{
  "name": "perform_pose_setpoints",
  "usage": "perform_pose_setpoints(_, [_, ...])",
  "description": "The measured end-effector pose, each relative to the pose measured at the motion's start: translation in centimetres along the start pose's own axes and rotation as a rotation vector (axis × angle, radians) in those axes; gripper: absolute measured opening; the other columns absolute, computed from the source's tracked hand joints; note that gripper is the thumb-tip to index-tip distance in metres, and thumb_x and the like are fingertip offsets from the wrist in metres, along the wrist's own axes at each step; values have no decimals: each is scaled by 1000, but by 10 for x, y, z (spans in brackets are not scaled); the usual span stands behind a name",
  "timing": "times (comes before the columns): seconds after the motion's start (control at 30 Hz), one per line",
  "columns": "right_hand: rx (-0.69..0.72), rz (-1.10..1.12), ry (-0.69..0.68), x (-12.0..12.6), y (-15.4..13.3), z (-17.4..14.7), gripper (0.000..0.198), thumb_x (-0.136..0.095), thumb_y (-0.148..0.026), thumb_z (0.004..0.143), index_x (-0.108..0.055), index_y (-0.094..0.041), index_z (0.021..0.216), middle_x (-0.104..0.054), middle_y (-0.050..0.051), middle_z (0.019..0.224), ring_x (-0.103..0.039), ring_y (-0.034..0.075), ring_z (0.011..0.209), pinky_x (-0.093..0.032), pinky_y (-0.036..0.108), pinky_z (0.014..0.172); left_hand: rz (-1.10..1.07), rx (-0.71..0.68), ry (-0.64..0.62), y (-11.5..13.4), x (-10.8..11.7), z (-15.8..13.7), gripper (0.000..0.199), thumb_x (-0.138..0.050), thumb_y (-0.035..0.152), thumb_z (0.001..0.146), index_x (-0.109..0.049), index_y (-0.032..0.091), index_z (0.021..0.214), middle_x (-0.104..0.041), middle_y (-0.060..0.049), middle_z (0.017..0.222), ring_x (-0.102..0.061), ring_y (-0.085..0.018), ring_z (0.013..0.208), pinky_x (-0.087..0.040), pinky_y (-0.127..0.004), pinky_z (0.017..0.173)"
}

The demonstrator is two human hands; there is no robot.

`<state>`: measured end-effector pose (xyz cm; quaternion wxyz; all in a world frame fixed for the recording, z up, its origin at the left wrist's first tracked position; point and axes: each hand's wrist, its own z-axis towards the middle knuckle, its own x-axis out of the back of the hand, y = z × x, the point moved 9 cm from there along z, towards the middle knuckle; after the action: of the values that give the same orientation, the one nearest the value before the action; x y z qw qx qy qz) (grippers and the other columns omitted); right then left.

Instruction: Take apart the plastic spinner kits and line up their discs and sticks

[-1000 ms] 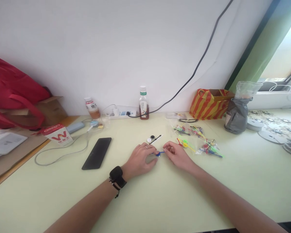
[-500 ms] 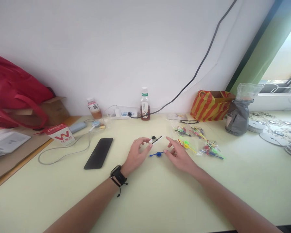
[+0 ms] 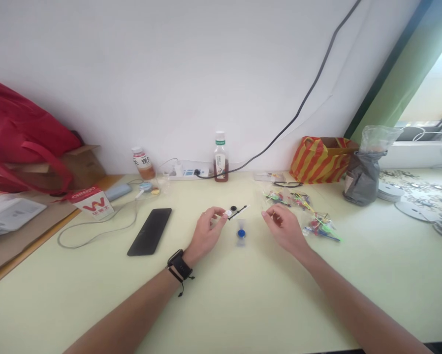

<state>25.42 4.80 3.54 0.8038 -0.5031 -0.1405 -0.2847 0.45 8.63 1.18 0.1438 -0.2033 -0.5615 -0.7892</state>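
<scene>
1. one pale table [image 3: 206,295] bears the work.
2. two hands: the right hand [image 3: 285,228] hangs loosely curled, its finger gap narrow, nothing seen in it; the left hand [image 3: 208,228] has thumb and forefinger close together at one white disc [image 3: 229,213], and whether they pinch it cannot be told.
3. one black phone [image 3: 149,232] lies left of the left hand.
4. clear bags of coloured parts [image 3: 321,226] lie beyond the right hand; they overlap too much to count.
5. one blue spinner [image 3: 241,234] sits on the table between the hands, touched by neither; its ends blur, so the step in hand looks like letting it whirl. the next move seems to call for fingertips kept clear.
6. one black arrow [image 3: 237,212] lies beyond the spinner.
7. one black disc [image 3: 233,208] lies just beside the arrow.
</scene>
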Motion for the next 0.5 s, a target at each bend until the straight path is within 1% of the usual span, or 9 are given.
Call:
perform_pose_setpoints(0.07, [16, -131, 43, 11, 6, 4, 26, -52, -42, 100, -57, -22, 83, -62, 4, 86, -58, 20, 76, -44, 32, 66, 21, -30, -24, 4, -2, -1, 29, -55, 46, 101, -70, 24, 113, -73, -6, 113, -65, -24, 105, -51, -37, 86])
perform_pose_setpoints(0.1, [25, -196, 54, 14, 9, 5, 22, -52, -39, 99, -58, -23, 86, -64, 5, 89, -60, 21, 81, -45, 33, 69, 35, -65, -47, 9, -4, -3, 28, -56, 46, 101, -71, 26, 115, -73, -6, 116, -65, -24, 108, -51, -38, 91])
perform_pose_setpoints(0.2, [54, -388, 48, 19, 17, 7, 16, -54, -35, 98, -61, -23, 92, -68, 7, 97, -63, 26, 95, -46, 37, 79, 77, -252, -154, 34, -12, -12, 29, -63, 43, 98, -72, 30, 122, -70, -5, 128, -59, -26, 124, -47, -44, 108])
perform_pose_setpoints(0.3, [28, -535, -12, 13, 24, 5, 12, -56, -32, 96, -63, -22, 92, -70, 8, 101, -63, 28, 102, -46, 38, 81, 133, -406, -247, 55, -19, -25, 35, -70, 40, 94, -71, 31, 128, -67, -5, 138, -53, -27, 133, -44, -47, 115])
perform_pose_setpoints(0.4, [-22, -614, -99, 5, 28, 2, 11, -58, -28, 95, -65, -21, 92, -70, 8, 101, -63, 27, 103, -45, 36, 78, 206, -460, -328, 58, -27, -31, 34, -73, 40, 92, -73, 31, 125, -68, -4, 139, -50, -29, 137, -42, -51, 117])
perform_pose_setpoints(0.5, [-58, -641, -163, 1, 29, 0, 11, -58, -25, 94, -68, -20, 93, -71, 8, 103, -64, 25, 100, -43, 34, 74, 237, -460, -388, 54, -33, -33, 30, -73, 40, 91, -76, 30, 120, -72, -4, 133, -52, -30, 136, -43, -53, 117])
